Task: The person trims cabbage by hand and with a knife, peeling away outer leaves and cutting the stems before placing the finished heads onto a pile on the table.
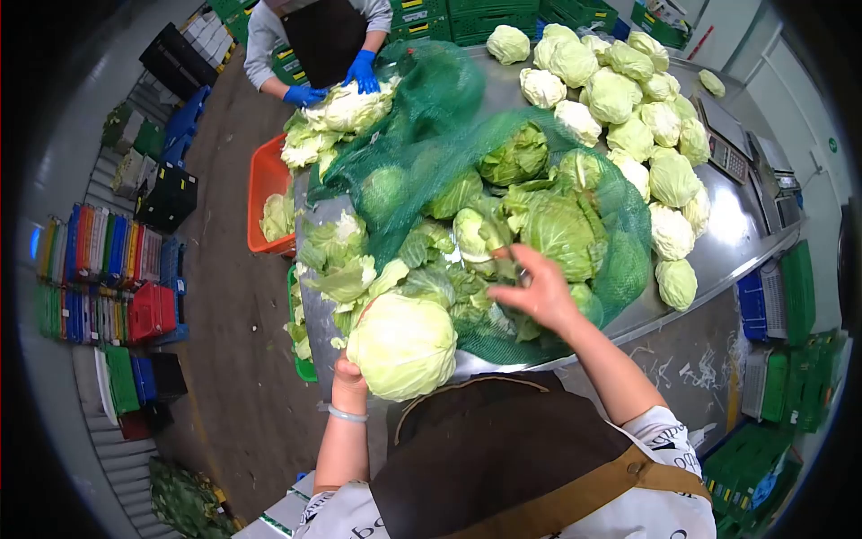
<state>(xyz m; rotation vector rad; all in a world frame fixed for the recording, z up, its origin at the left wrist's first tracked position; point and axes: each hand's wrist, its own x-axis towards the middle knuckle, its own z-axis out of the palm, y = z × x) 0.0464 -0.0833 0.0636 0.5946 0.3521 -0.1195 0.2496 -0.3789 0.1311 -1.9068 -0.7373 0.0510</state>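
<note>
My left hand grips a trimmed pale cabbage from its left side, just over the near table edge. My right hand hovers to the right, above loose leaves, its thumb and index finger apart and its other fingers curled. A small dark thing shows between those fingers, too little of it to name. Under and beyond this hand lies a green net sack, spread open around untrimmed cabbages, among them a large leafy cabbage. Torn outer leaves are heaped left of the sack.
Trimmed cabbages are piled on the metal table at the right, near a scale. Across the table, a co-worker's blue-gloved hands touch leafy cabbage. An orange bin stands by the left edge. Stacked crates line the wall.
</note>
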